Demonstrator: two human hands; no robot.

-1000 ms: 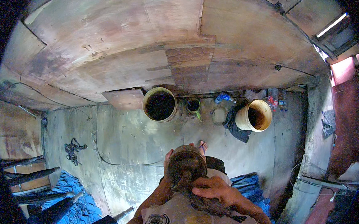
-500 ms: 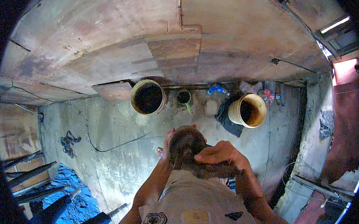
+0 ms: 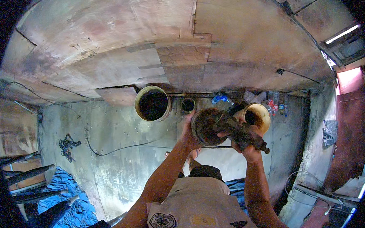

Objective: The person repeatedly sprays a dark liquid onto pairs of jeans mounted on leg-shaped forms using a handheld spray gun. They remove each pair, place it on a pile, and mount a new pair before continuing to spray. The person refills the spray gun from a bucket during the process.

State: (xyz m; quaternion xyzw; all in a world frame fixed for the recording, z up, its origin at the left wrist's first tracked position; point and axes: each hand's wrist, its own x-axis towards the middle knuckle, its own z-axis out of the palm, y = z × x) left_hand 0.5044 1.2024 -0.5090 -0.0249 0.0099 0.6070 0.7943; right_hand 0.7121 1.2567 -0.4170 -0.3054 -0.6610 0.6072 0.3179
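My left hand [image 3: 187,134] is closed on the left rim of a round, dark, shallow vessel [image 3: 203,131], brownish inside, held up in front of me. My right hand [image 3: 251,151] is closed round a bulky dark piece [image 3: 242,132] with a knobbed end at the lower right. That piece reaches over the vessel's right side and hides part of it. Its exact kind I cannot make out. Behind my right hand stands a cream bucket [image 3: 262,117], partly covered by the dark piece. A small dark-filled container [image 3: 188,105] sits just beyond my left hand.
Another cream bucket [image 3: 152,104] with dark contents stands by the far wall. Plastic bottles [image 3: 277,103] lie at the far right. A black cable [image 3: 118,150] crosses the floor. At the left are a tangled dark cord [image 3: 68,146] and a blue crumpled cloth [image 3: 71,196] under dark poles.
Both hands have moved away from my body and to the right, bringing the vessel with them. The dark piece in my right hand now shows clearly, in front of the right bucket.
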